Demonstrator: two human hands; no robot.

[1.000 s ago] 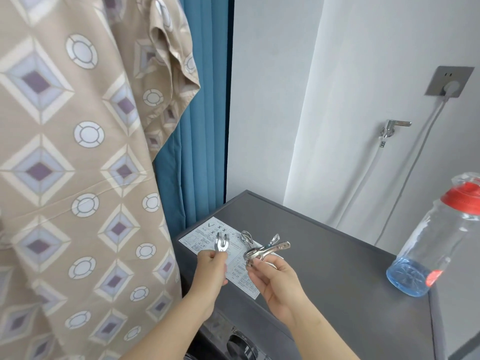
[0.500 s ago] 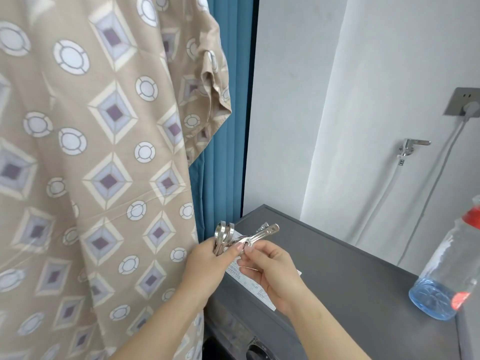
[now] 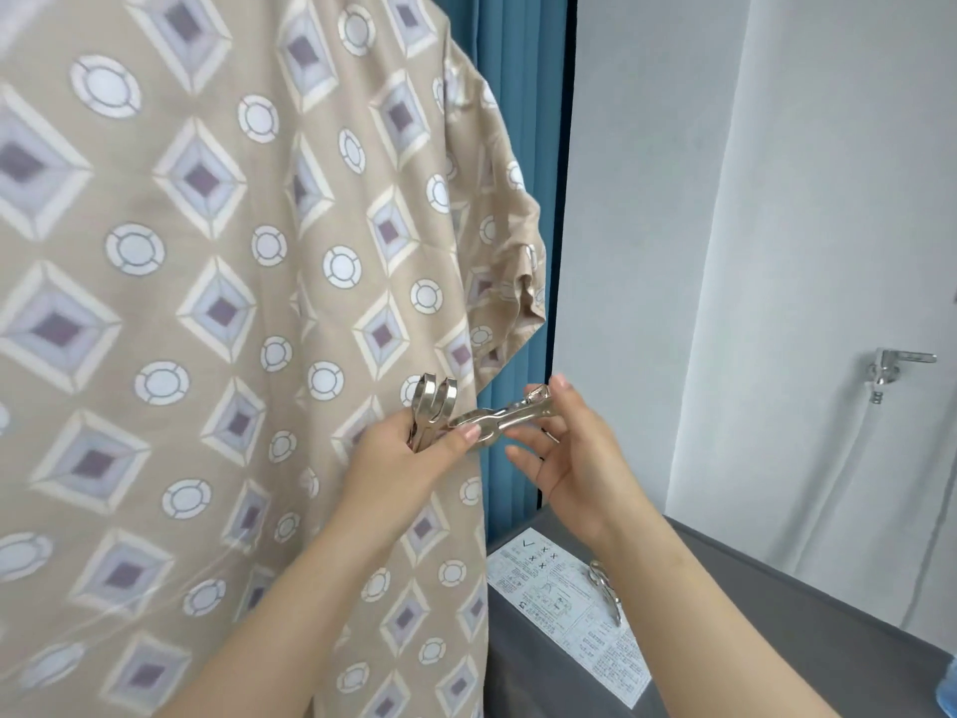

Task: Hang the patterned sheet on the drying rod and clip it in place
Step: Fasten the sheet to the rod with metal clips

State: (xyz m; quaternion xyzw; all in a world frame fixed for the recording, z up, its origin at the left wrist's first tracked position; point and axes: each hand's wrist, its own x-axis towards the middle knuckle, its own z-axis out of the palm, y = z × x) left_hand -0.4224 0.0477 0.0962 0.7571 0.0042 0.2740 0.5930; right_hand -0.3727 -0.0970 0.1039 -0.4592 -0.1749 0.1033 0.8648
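Observation:
The beige patterned sheet [image 3: 217, 303] hangs down across the left half of the view; the rod above it is out of frame. My left hand [image 3: 409, 458] grips metal clips [image 3: 432, 401] in front of the sheet's right edge. My right hand [image 3: 575, 458] pinches another metal clip [image 3: 510, 414] that lies sideways, its near end touching my left thumb. One more clip [image 3: 606, 588] lies on the grey machine top, partly hidden by my right forearm.
A grey washing machine top [image 3: 777, 614] with a white instruction sticker [image 3: 559, 588] sits at lower right. A blue curtain [image 3: 518, 121] hangs behind the sheet. A wall tap [image 3: 888, 367] with a hose is at right. A bottle's edge [image 3: 950, 686] shows at bottom right.
Both hands have risen from the machine top with the clips and moved up in front of the sheet. The view has tilted up and left; the bottle has nearly left the frame.

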